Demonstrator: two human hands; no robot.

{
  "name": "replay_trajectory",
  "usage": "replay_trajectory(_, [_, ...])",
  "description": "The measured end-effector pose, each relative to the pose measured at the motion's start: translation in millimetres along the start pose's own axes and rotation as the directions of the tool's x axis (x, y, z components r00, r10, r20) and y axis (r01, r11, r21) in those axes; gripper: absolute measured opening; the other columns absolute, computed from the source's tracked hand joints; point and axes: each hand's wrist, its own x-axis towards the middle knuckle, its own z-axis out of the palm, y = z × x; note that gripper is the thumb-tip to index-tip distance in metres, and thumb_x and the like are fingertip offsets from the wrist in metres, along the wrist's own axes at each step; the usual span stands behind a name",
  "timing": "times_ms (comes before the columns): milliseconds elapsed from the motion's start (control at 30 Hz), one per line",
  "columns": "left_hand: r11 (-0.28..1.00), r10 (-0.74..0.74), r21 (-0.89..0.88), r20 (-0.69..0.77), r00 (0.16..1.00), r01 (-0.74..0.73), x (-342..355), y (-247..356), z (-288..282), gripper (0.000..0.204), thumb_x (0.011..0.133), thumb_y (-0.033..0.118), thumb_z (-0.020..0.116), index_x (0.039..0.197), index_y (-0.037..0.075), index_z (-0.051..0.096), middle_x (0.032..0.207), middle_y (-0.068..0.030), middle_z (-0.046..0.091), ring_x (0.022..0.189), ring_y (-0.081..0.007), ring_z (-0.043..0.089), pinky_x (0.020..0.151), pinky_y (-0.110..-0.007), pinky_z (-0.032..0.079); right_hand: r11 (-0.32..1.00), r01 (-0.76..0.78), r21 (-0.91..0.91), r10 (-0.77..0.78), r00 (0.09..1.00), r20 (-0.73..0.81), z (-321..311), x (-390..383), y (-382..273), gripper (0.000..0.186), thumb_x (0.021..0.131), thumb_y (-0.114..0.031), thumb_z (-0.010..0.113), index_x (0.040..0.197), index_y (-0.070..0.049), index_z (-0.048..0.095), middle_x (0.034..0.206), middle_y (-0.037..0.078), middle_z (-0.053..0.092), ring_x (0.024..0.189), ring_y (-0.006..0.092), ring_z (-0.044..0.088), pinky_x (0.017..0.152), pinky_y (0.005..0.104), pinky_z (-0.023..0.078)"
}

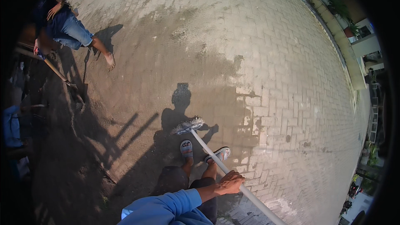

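Observation:
My left hand (230,182) grips the white pole (256,199) of a long-handled brush, its blue-sleeved forearm crossing from the lower middle of the view. The brush's pale, bristly head (187,125) rests on a dusty layer of grey-brown sand (125,87) over the pavers, just ahead of my sandalled feet (217,153). My right hand is out of view. My shadow falls on the ground around the brush head.
At upper left a barefoot co-worker (73,31) in denim holds a wooden-handled shovel (56,68). Blue cloth (12,125) shows at the left edge. Light pavers (291,100) cover the right side, bordered by a low wall (356,79) with plants.

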Motion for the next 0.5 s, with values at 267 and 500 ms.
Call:
replay_trajectory(267, [0.953, -0.291, 0.089, -0.011, 0.957, 0.29, -93.8, -124.8, -41.3, 0.021, 0.065, 0.021, 0.074, 0.082, 0.01, 0.067, 0.077, -0.012, 0.064, 0.082, -0.0339, 0.062, 0.075, -0.047, 0.047, 0.996, -0.072, -0.051, 0.08, 0.984, 0.157, 26.2, -41.7, 161.1, 0.042, 0.098, -0.04, 0.049, 0.072, -0.007, 0.047, 0.055, 0.0, 0.028, 0.039, 0.0086, 0.028, 0.033, 0.0251, 0.029])
replay_trajectory(500, [0.774, -0.627, 0.391, 0.363, 0.689, 0.499, -157.8, -123.2, -130.0, 0.023, 0.073, 0.029, 0.066, 0.085, 0.01, 0.07, 0.086, -0.0152, 0.07, 0.086, -0.0353, 0.067, 0.08, -0.049, 0.053, 0.86, -0.496, -0.119, 0.504, 0.862, 0.047, 86.7, -66.7, 207.3, 0.039, 0.099, -0.033, 0.053, 0.076, -0.002, 0.052, 0.053, 0.004, 0.037, 0.041, 0.0169, 0.039, 0.04, 0.0325, 0.039])
